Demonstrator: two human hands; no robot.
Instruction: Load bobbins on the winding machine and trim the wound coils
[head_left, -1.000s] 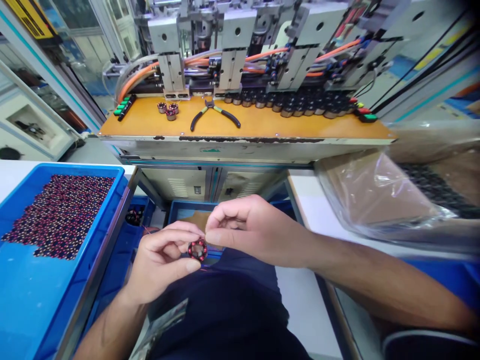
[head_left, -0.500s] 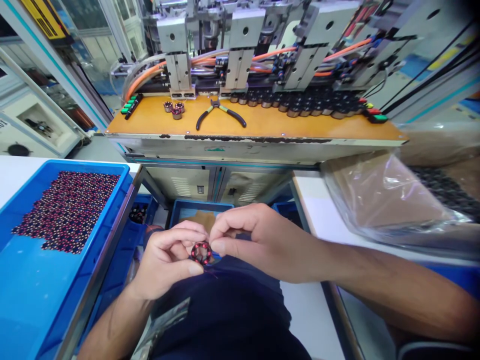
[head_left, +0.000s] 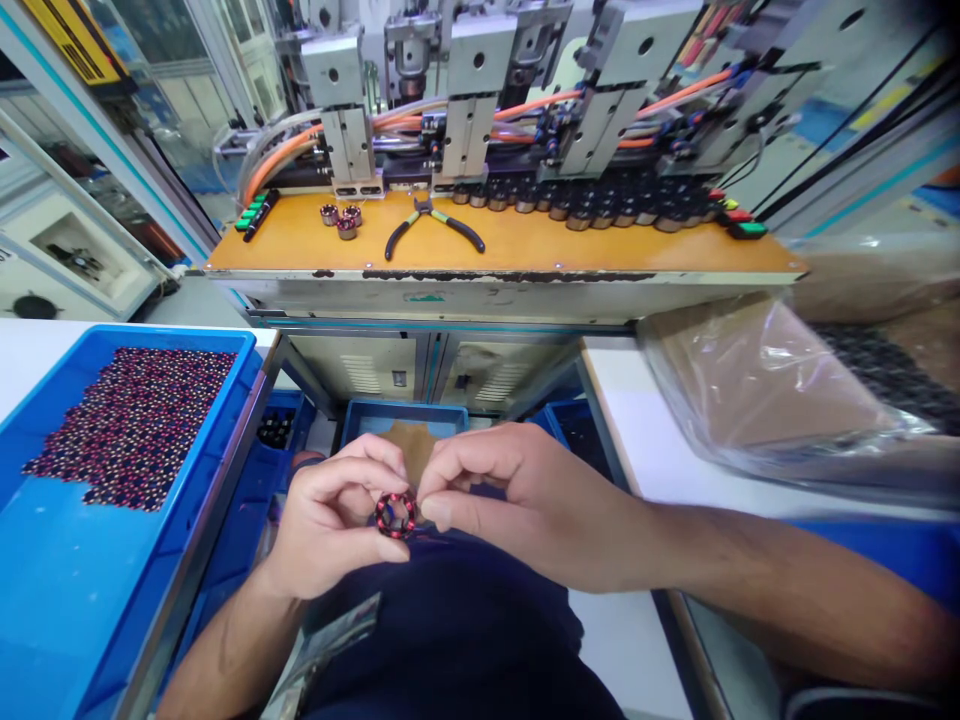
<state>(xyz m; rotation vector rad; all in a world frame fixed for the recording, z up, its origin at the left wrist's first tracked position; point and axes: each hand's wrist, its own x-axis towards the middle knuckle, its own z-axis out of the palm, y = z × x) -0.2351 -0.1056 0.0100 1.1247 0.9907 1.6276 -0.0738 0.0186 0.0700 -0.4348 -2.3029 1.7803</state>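
My left hand (head_left: 334,515) pinches a wound motor stator (head_left: 396,515) between thumb and fingers in front of my body. The stator is a small dark ring with red coils round its open centre, and its face is turned towards me. Close against its right side is my right hand (head_left: 495,495), thumb and index finger pressed together. Whatever lies between those fingertips is too small to make out. A blue tray (head_left: 56,545) at the left carries many similar stators (head_left: 146,420), packed side by side.
Ahead, an orange machine ledge (head_left: 300,250) bears pliers (head_left: 433,222), three stators (head_left: 345,220), a row of dark cylindrical parts (head_left: 592,205) and a marker (head_left: 261,215). A plastic-lined box (head_left: 757,390) stands on the right table. Below the ledge sits a blue bin (head_left: 405,412).
The stator and my left hand have shifted slightly left, and the stator has tilted a little. My right hand has moved slightly down, staying beside it. The view has shifted slightly.
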